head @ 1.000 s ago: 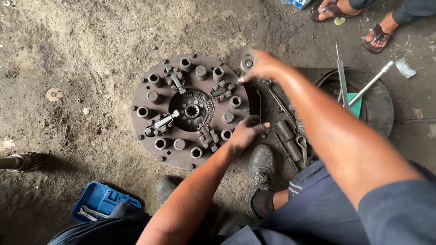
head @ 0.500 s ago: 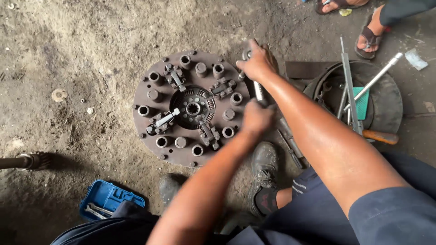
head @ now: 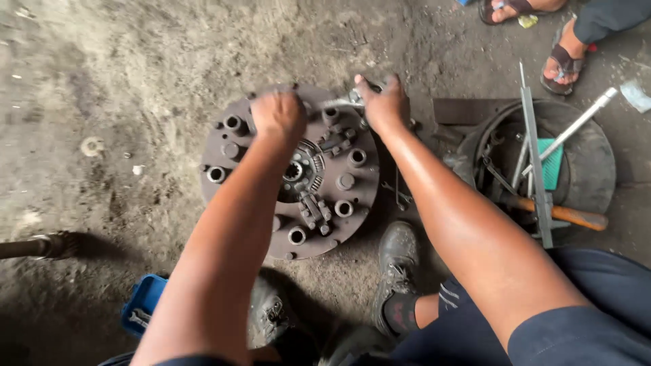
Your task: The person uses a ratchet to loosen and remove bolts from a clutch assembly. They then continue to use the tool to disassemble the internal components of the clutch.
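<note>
Under you is a rough, dusty concrete floor [head: 135, 61], grey and stained. Flat on it, straight ahead, lies a round, rusty clutch pressure plate [head: 352, 196] with bolts and sockets around its face. Just right of the plate, a small wrench [head: 398, 193] lies on the floor, and beyond it sits a round black pan [head: 597, 163] filled with tools. A dark flat metal piece [head: 468, 110] lies at the pan's upper left edge. At your lower left a blue tray [head: 139, 306] rests on the floor, and a dark shaft end [head: 41, 245] pokes in from the left edge. A small ring [head: 90, 146] lies well apart, left of the plate. Your black shoe [head: 397, 261] stands just below the plate.
</note>
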